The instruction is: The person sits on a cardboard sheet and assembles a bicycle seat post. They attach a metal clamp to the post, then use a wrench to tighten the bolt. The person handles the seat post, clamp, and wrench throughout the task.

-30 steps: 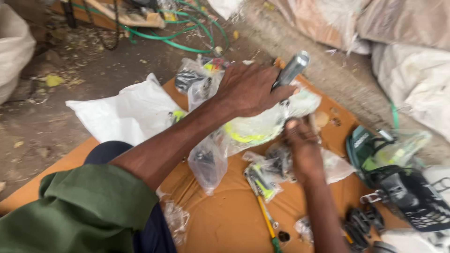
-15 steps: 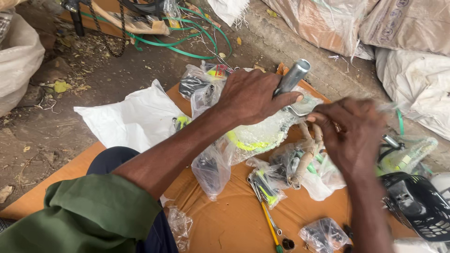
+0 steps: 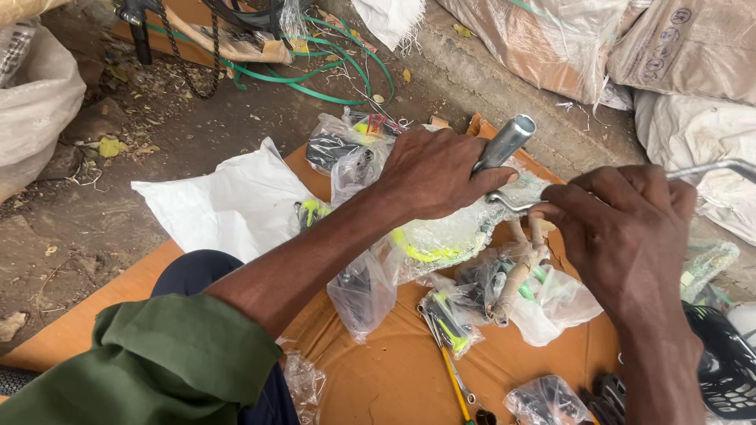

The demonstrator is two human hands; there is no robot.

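On cardboard (image 3: 394,378): clear bags (image 3: 366,291) w/ parts; left hand (image 3: 437,173) grips tube (image 3: 504,142).

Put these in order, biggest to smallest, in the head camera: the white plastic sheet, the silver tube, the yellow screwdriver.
1. White plastic sheet, clearly the largest.
2. Silver tube and yellow screwdriver: they look alike in length, both partly hidden, so unranked.

I count my 2 hands, left hand (image 3: 433,175) and right hand (image 3: 626,224), with 1 metal tube (image 3: 504,143) and 1 bent metal rod (image 3: 713,168) in them. On 1 cardboard sheet (image 3: 378,370) lie approx. 7 clear plastic bags w/ parts, e.g. one bag (image 3: 364,293), plus 1 flat white bag (image 3: 228,206) and 1 screwdriver (image 3: 455,379). At the far edge are 3 big sacks, 1 black basket (image 3: 724,364) and 1 chain (image 3: 206,59).
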